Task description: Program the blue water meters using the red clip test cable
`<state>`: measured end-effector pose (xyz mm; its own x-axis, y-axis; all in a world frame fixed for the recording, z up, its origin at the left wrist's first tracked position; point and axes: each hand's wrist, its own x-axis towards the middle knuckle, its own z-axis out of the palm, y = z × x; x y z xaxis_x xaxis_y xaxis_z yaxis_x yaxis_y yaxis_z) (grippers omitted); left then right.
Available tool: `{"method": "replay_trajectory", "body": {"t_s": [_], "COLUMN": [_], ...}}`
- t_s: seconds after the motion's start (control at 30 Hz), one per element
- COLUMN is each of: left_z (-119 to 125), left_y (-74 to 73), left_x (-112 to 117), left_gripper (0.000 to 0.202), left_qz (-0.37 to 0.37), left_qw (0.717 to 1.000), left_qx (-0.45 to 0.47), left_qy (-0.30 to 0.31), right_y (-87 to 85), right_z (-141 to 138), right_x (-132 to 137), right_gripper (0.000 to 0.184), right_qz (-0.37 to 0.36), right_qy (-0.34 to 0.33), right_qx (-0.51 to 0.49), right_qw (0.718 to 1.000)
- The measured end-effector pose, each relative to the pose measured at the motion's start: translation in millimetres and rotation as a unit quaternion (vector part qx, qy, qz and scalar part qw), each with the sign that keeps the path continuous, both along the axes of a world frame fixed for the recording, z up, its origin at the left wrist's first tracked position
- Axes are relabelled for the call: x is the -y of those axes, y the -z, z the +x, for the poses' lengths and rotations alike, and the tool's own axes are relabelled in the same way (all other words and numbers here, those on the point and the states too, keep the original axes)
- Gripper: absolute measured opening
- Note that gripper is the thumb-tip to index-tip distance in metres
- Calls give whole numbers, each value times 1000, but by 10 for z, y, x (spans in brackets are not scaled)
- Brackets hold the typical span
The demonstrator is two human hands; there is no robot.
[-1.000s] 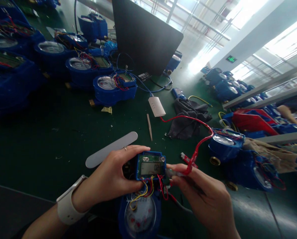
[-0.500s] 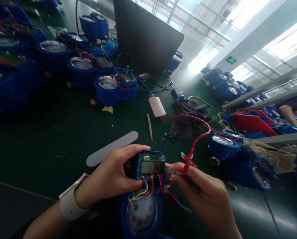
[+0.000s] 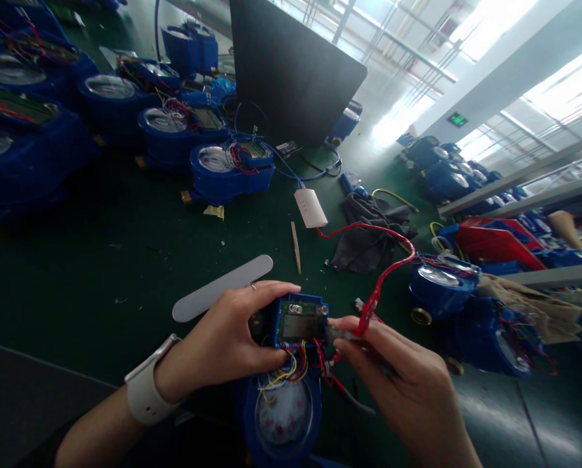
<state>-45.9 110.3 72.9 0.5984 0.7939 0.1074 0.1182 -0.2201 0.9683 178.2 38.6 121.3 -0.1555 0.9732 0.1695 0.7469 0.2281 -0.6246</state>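
A green bench (image 3: 101, 273) is stretching under everything, and a large dark screen (image 3: 295, 71) is standing at its far side. Blue meters (image 3: 223, 179) are crowding the far left, and more blue meters (image 3: 434, 286) are standing on the right. One more meter (image 3: 284, 422) is sitting right before the person, its round dial facing up and its lower edge running out of view.

The right hand (image 3: 398, 364) is pinching a small grey plug (image 3: 342, 333) between thumb and fingers, up against the right edge of a display box (image 3: 301, 325). The left hand (image 3: 223, 331), with a pale wristband (image 3: 147, 393) behind it, is grasping that box from the left, forefinger along the top and thumb below.

A dark cloth (image 3: 369, 227) is lying crumpled beyond the right hand. A red cable (image 3: 391, 270) is looping from a small white box (image 3: 311, 208) to the right hand. A grey strip (image 3: 223, 288) is lying just beyond the left hand. The display box is resting just above the dial, its digits too faint for reading. Thin tweezers (image 3: 295, 247) are lying between strip and cloth. Thin wires (image 3: 295, 364) are hanging from the display box toward the dial. A yellowish scrap (image 3: 214, 211) is lying by the nearest left-side meter.
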Motion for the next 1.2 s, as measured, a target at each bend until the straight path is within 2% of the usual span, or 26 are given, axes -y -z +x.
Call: {"method": "replay_trajectory", "body": {"t_s": [0.27, 0.7, 1.2], "left_z": [21, 27, 14], "left_y": [24, 26, 9], "left_x": [-5, 8, 16], "left_gripper": [63, 63, 60], "left_qz": [23, 29, 21], "left_qw": [1000, 1000, 1000], "left_qx": [0, -4, -8], "left_qy": [-2, -11, -6], "right_y": [-68, -16, -32], "right_z": [-60, -32, -57], "right_x": [-29, -31, -41], "right_gripper": [10, 22, 19], "right_qz": [14, 0, 0], "right_qy": [-15, -9, 11], "right_qx": [33, -12, -30], "right_qw": [999, 1000, 999]}}
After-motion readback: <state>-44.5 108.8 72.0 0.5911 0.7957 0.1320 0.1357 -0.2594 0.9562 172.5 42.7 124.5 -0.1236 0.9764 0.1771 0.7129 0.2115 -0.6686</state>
